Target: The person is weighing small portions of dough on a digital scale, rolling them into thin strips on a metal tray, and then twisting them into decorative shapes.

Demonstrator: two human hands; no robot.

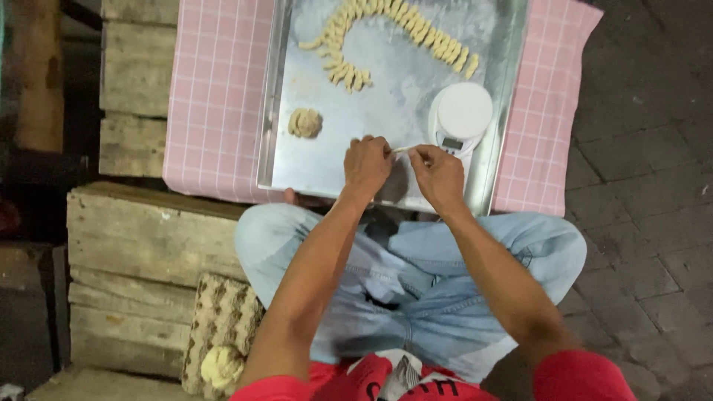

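Presently we note our left hand [367, 165] and right hand [438, 177] pinching a thin dough strip [401, 149] between fingertips over the metal tray [386, 104], where a curved row of twisted pieces [394, 33] lies finished and one dough lump [305, 122] remains unshaped.

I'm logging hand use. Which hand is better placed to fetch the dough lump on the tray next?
Probably the left hand: the dough lump lies on its side of the tray. The right hand sits by the scale, farther off. Both pinch a thin dough strip.
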